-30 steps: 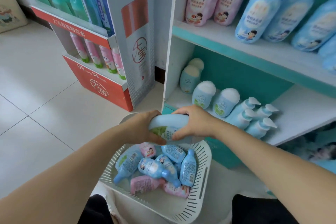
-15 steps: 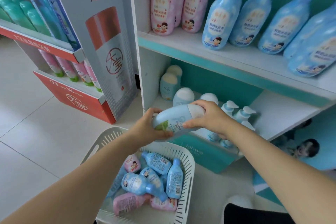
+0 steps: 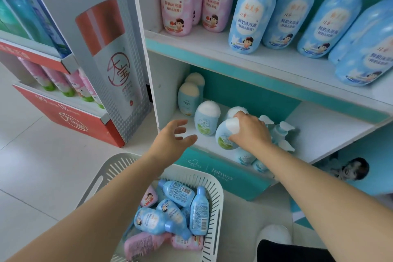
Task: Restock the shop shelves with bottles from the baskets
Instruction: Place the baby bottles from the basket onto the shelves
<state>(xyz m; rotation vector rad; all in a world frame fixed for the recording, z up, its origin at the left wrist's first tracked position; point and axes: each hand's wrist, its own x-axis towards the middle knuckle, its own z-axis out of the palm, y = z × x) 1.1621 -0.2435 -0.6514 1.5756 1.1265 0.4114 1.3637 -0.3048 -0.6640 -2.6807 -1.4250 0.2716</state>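
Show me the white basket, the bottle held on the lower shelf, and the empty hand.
basket (image 3: 215,215): head view, slotted right wall.
bottle (image 3: 223,139): head view, green-labelled body.
left hand (image 3: 171,138): head view, middle of the hand.

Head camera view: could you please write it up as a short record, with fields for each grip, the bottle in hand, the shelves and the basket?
left grip: fingers spread, empty, in front of the lower shelf
right grip: holds the white-capped blue bottle by its cap
bottle position: front of lower shelf, beside a matching bottle, slightly tilted
upper shelf: tall pink bottles left, tall blue bottles right
white slotted basket: on the floor, holds small blue bottles and small pink bottles lying down
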